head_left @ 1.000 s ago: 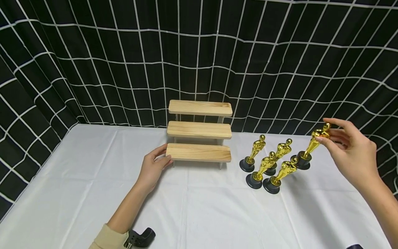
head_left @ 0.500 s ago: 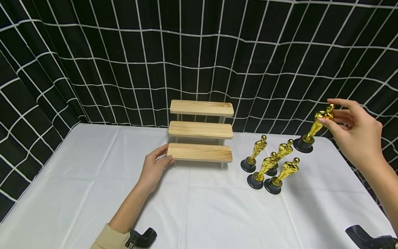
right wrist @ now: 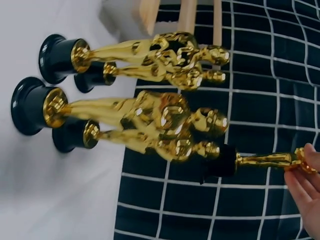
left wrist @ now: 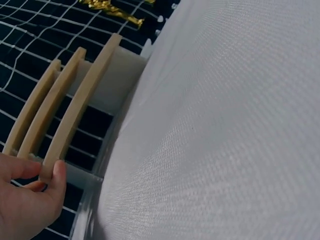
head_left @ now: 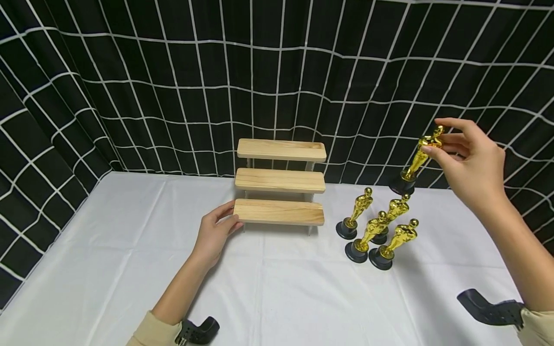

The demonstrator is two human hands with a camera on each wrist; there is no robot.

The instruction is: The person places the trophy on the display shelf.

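In the head view my right hand (head_left: 473, 163) pinches a gold trophy statuette (head_left: 417, 158) by its upper body, its black base lifted above the table. The right wrist view shows the same statuette (right wrist: 265, 160) between thumb and fingers. My left hand (head_left: 216, 233) pinches the left end of the lowest wooden board of a three-step display stand (head_left: 279, 212); thumb and fingers close round that board's end (left wrist: 75, 115) in the left wrist view. Several more gold statuettes (head_left: 372, 228) stand grouped on black bases to the right of the stand.
A white cloth (head_left: 259, 288) covers the table. Behind its far edge hangs a black curtain (head_left: 277, 72) with a white grid. Each wrist wears a black camera mount (head_left: 489, 307).
My right hand has lifted the statuette off the table, then carried it upward and to the left, over the back of the group. My left hand stays on the stand.
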